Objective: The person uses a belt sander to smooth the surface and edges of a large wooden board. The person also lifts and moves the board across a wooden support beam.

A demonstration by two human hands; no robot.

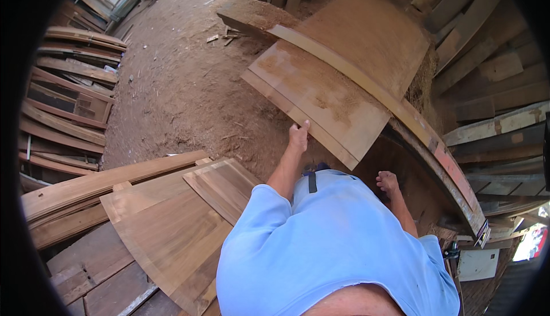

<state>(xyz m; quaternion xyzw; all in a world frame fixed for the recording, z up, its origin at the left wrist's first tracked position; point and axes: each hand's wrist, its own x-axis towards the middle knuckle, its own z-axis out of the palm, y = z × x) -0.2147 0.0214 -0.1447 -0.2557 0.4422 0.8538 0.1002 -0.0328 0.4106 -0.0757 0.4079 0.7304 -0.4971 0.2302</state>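
Wooden panel [315, 97] rests edge-gripped in the outstretched left hand [298, 135]; the right hand [388, 182] makes a loose fist.

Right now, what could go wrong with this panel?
With only the left hand gripping the wooden panel and the right hand off it, the panel could twist. Sawdust on its face might make it slippery. Its near corner looks close to the blue shirt in this view and might snag it.

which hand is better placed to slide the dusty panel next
Probably the left hand: it holds the near edge of the dusty panel, while the right hand is apart from it.
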